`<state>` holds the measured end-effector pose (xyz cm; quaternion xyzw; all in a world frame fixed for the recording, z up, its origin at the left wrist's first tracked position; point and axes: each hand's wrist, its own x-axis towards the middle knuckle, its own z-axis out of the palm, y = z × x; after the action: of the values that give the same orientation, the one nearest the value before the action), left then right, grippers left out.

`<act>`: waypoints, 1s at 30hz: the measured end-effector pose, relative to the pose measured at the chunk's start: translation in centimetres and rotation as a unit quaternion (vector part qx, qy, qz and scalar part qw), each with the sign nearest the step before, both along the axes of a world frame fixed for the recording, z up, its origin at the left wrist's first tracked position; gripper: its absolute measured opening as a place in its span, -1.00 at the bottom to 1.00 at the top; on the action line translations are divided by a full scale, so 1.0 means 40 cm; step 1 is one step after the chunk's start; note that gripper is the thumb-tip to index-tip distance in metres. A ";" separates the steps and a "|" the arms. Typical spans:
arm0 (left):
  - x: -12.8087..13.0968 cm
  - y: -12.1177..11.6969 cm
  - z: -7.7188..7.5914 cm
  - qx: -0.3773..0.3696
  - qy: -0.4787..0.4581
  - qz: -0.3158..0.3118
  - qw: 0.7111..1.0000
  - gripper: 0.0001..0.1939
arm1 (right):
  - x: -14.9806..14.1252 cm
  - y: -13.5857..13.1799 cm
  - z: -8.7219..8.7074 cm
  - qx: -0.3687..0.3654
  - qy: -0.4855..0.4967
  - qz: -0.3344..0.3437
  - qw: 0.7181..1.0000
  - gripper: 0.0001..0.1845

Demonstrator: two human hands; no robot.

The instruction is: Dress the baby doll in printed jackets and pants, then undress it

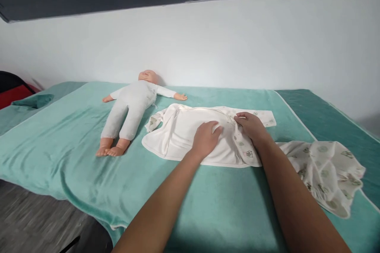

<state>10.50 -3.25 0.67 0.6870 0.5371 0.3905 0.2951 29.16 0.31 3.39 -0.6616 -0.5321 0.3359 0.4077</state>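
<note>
A cream baby garment (178,134) lies spread on the teal blanket (68,142), its printed lining showing at the right. My left hand (206,137) rests on its middle, fingers curled and pressed into the cloth. My right hand (251,125) sits just to the right, fingers bent and pinching the garment's front edge. A baby doll (130,110) in a white suit lies face up to the left of the garment, arms out, feet toward me.
A second printed cloth (329,172) lies crumpled at the right, near the blanket's edge. A darker green cover (326,114) lies at the far right. A white wall runs behind. Dark floor (32,221) shows at the lower left.
</note>
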 end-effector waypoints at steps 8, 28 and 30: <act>0.092 0.142 0.014 -0.157 -0.356 -0.023 0.921 -0.52 | -0.007 0.000 -0.010 -0.048 0.140 0.018 0.989 -0.72; 0.034 0.134 0.034 -0.165 -0.570 -0.048 0.803 -0.60 | -0.031 -0.023 -0.014 0.042 0.024 0.056 0.997 -0.71; 0.029 0.128 0.043 -0.179 -0.583 -0.060 0.790 -0.60 | -0.031 -0.021 -0.017 0.035 0.003 0.049 0.998 -0.76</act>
<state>11.65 1.86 2.37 0.2943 0.2813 0.5951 0.6929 27.93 -0.52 2.70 -0.6196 -0.5738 0.3385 0.4151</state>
